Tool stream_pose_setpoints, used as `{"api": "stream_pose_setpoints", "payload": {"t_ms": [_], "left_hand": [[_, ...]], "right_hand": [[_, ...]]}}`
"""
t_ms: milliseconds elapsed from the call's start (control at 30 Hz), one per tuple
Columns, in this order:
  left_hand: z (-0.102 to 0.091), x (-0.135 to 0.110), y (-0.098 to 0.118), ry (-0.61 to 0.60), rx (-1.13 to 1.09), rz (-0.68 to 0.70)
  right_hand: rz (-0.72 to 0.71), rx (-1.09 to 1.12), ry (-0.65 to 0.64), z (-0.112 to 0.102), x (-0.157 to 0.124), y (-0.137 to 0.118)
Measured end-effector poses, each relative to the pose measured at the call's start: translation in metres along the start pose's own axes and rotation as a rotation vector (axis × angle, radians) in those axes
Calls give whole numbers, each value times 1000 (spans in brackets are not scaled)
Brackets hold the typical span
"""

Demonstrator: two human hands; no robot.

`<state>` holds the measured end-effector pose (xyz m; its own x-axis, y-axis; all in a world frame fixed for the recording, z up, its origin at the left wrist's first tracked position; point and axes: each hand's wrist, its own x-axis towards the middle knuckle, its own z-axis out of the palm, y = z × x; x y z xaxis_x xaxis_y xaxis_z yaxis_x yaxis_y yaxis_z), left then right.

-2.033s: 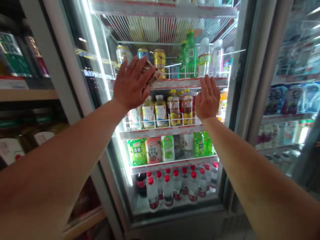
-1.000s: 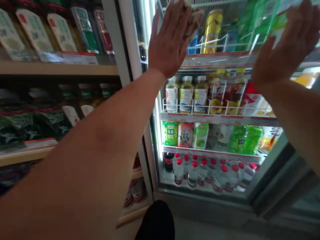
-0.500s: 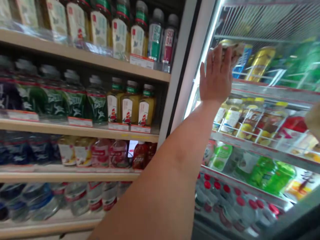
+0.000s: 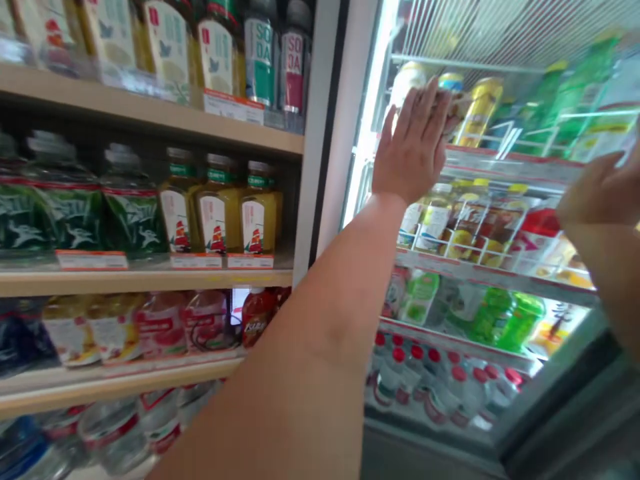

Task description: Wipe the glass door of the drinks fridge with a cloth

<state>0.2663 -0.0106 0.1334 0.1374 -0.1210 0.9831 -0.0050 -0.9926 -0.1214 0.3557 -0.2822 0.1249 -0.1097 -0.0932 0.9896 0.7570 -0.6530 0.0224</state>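
My left hand (image 4: 410, 143) reaches up in front of the drinks cooler, back of the hand towards me and fingers stretched out. A crumpled brownish cloth (image 4: 457, 107) sticks out past its fingertips, under the fingers. Whether the cloth presses on glass I cannot tell. Close behind the hand are a white can (image 4: 407, 81) and a gold can (image 4: 479, 110) on the cooler's upper shelf. At the right edge my right hand (image 4: 603, 187) is raised, blurred and partly cut off. Its thumb stands apart, and I see nothing in it.
Lower cooler shelves hold yellow-capped bottles (image 4: 475, 217), green bottles (image 4: 493, 313) and red-capped bottles (image 4: 455, 393). A pale frame post (image 4: 345, 113) separates the cooler from wooden shelves on the left, lined with tea bottles (image 4: 215, 203), soda bottles (image 4: 261, 60) and other drinks.
The view has shifted right and closer to the shelves. My left hand with the cloth has moved down a little against the cans. My right hand has come further into view.
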Motion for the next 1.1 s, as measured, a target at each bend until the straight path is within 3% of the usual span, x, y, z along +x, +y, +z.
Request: {"api": "stream_pose_setpoints", "payload": {"t_ms": [100,167,233,333,400,467,533,633,700,800,900,967,1000,1100], "left_hand": [[-1,-2,-8,-70,-53,328],[-1,-3,-11,-65,-56,458],[0,-3,-11,-2,-35,425],[2,0,-7,161,-29,116],[3,2,-7,243,-89,-94],[4,4,-10,234,-177,-160],[3,4,-15,147,-231,-52],[0,3,-20,-45,-242,314],[-1,1,-20,-113,-259,473],[3,0,-21,-37,-271,444],[10,2,-27,145,-268,217],[13,4,-30,171,-297,114],[13,4,-32,135,-306,132],[10,4,-31,-39,-286,365]], "right_hand": [[20,-42,-14,10,1,-27],[26,-79,-29,14,3,-22],[50,-148,-38,14,7,-2],[82,-255,-46,11,14,31],[80,-285,-46,10,16,40],[84,-289,-44,11,15,37],[107,-286,-49,12,14,27],[135,-276,-59,9,12,10],[165,-268,-66,6,12,2],[205,-270,-84,3,11,-5],[187,-274,-80,4,11,-6],[175,-271,-56,5,10,-6],[172,-272,-48,6,10,-6],[192,-282,-43,6,10,-6]]}}
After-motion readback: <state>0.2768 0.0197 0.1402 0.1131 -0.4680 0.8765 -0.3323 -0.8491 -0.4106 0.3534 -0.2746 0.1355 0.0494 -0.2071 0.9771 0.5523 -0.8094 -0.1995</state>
